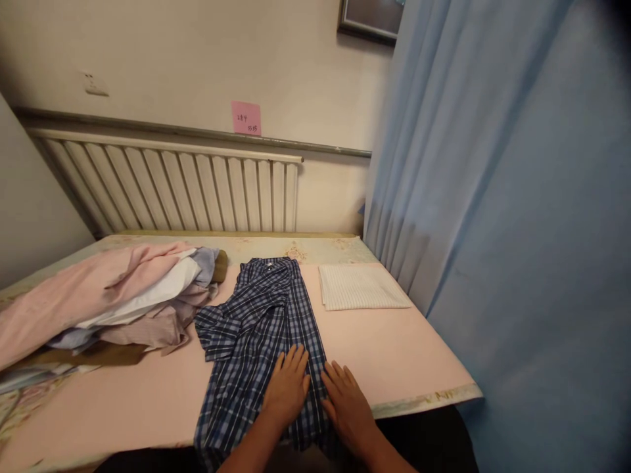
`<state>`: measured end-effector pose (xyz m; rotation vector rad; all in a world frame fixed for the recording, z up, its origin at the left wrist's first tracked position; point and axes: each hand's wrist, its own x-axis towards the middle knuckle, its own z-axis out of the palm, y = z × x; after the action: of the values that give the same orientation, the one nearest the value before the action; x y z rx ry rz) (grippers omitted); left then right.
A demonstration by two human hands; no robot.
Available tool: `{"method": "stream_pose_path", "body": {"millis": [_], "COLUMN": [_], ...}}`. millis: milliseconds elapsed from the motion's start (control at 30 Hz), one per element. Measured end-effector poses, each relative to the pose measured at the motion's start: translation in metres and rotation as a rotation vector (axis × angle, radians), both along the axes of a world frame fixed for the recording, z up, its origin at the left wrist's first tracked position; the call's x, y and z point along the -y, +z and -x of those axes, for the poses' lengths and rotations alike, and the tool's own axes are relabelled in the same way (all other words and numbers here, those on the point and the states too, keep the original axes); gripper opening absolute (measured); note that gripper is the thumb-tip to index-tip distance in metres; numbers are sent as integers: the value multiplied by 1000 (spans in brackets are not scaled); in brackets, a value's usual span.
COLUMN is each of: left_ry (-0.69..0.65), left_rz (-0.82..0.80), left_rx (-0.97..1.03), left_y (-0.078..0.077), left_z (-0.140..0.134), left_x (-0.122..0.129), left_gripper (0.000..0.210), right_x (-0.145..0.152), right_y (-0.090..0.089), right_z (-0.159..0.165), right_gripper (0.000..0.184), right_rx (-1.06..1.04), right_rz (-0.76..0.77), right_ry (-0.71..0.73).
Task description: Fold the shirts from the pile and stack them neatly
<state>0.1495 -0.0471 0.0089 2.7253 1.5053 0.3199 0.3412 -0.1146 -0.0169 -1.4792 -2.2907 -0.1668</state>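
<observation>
the plaid shirt [266, 328] lies lengthwise near the middle of the desk [384, 355], collar [269, 264] at the far end, a sleeve [229, 325] laid out to its left. the left hand [286, 387] i guide rests flat on it, fingers slightly apart, gripping nothing; my right hand [348, 402] is at its right edge, fingers likewise straight and empty. from here i judge light, even strokes best, squaring that edge without dragging the sleeve askew. left lies a heap of clothes [123, 282]; right, a folded striped cloth [365, 287].

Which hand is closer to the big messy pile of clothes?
Left. The left hand rests on the plaid shirt, to the right of the clothes pile. The right hand is farther right, at the shirt's right edge.
</observation>
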Motion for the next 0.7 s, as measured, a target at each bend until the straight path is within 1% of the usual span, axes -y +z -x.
{"method": "stream_pose_path", "body": {"millis": [133,233,300,433,600,700], "left_ry": [10,4,-2,-1,-1,2], "left_rz": [-12,-21,-30,-37,-29,-23], "left_rx": [-1,1,5,6,7,12], "left_y": [-4,-5,-4,-3,-1,-2], "left_z": [-1,-1,-1,-1,-1,0], "left_x": [-1,-2,-1,0,1,0], "left_gripper": [53,52,51,51,51,51], "right_x": [40,56,60,60,59,57], "right_y": [-10,-16,-17,-13,-10,-10], "right_z": [-8,-11,-12,-10,-5,-5], "right_gripper": [74,78,78,77,82,81], "right_rx": [32,3,-26,-70,14,46], "right_rz": [21,6,-12,-48,-17,-35], "right_ry": [11,1,4,-27,2,12]}}
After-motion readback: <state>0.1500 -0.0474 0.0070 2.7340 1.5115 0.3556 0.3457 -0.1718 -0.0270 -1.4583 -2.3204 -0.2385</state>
